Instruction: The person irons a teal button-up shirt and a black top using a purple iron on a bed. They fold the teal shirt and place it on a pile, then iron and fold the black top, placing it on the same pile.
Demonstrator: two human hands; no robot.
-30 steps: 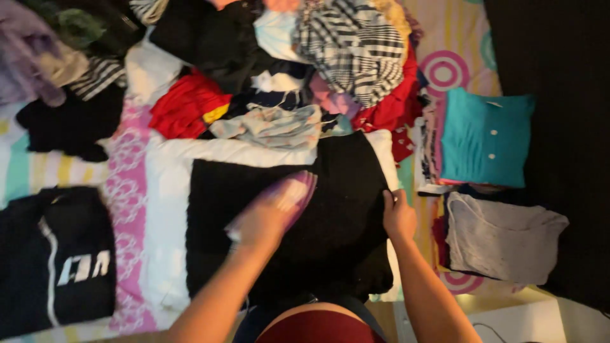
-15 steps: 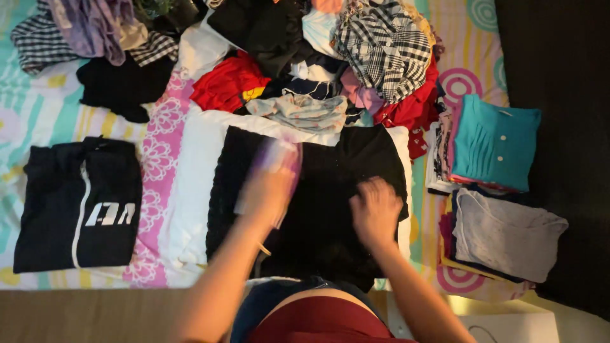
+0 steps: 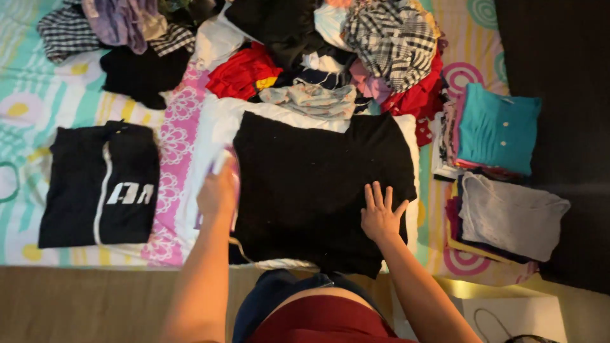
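A black garment [image 3: 318, 184] lies spread flat on a white cloth [image 3: 213, 124] on the bed. My left hand [image 3: 216, 194] grips a pale purple and white iron [image 3: 227, 166] at the garment's left edge, and a thin cord [image 3: 238, 246] trails from it toward me. My right hand [image 3: 381, 216] rests flat on the garment's lower right part, fingers spread, holding nothing.
A folded black top with white stripe [image 3: 101, 184] lies at the left. A loose heap of clothes [image 3: 330, 51] fills the far side. At the right stand a stack topped by a teal shirt [image 3: 499, 130] and a folded grey garment [image 3: 508, 213].
My left hand has carried the iron from the middle of the black garment to its left edge. My right hand has spread flat on the lower right part.
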